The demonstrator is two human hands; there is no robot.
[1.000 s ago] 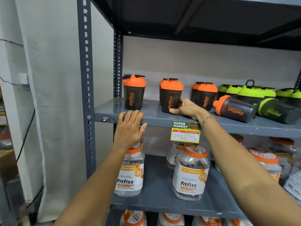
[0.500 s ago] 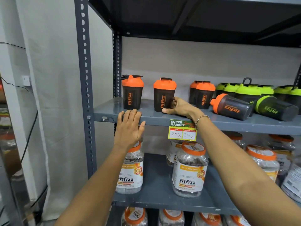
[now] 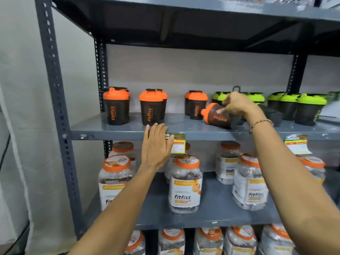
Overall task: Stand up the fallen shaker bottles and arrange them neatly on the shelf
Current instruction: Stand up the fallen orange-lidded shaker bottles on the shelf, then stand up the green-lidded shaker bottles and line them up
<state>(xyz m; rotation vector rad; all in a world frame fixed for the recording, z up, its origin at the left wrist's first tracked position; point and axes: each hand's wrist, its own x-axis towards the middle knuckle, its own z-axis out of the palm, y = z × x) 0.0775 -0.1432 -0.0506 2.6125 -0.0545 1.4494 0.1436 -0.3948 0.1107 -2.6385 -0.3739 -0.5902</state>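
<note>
A fallen orange-lidded black shaker (image 3: 218,117) lies on its side on the grey shelf (image 3: 117,134), lid pointing left. My right hand (image 3: 237,104) hovers over it, fingers apart, fingertips touching its top. Behind my wrist lies a second fallen shaker (image 3: 271,115), with only its dark body showing. Three orange-lidded shakers stand upright: one at the far left (image 3: 116,107), one beside it (image 3: 151,109), one further right (image 3: 196,105), each with another behind. My left hand (image 3: 156,144) is flat and holds nothing in front of the shelf edge.
Upright green-lidded shakers (image 3: 309,109) fill the right of the shelf. Price tags (image 3: 177,144) hang from its front edge. Large orange-capped jars (image 3: 185,184) crowd the shelf below. The perforated steel post (image 3: 55,89) bounds the left side, and another shelf sits close overhead.
My right hand let go of the second upright orange shaker and moved right onto the fallen orange one. My left hand slid right along the shelf edge. The view shifted right.
</note>
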